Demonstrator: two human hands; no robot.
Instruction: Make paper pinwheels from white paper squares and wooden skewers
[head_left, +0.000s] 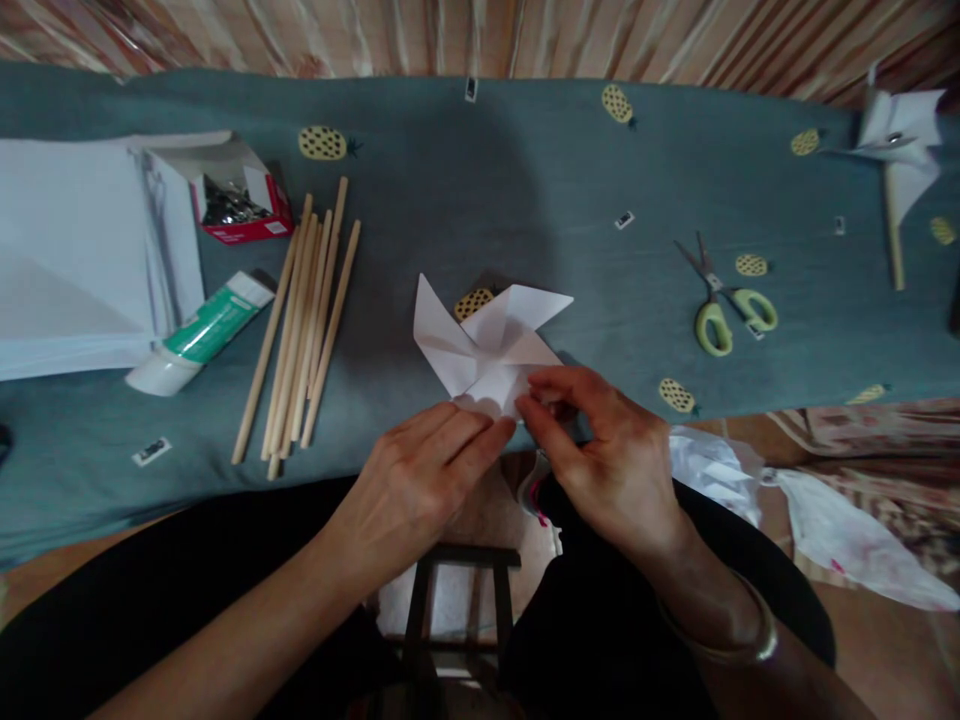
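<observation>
A white paper pinwheel (495, 350) with folded blades lies at the near edge of the cloth-covered table, in front of me. My left hand (431, 460) grips its near edge, fingers on top of the paper and thumb reaching toward the other hand. On the near right blade, my right hand (600, 450) pinches the paper between thumb and index finger. The fingertips of both hands almost meet, and they cover part of the near blade. Whether anything small sits between them is hidden.
To the left lie several wooden sticks (300, 320), a green-and-white glue bottle (202, 335), a red box of metal pins (244, 205) and stacked white paper (71, 250). Scissors (724, 300) with green handles rest at right. A finished pinwheel on a stick (896, 150) lies at far right.
</observation>
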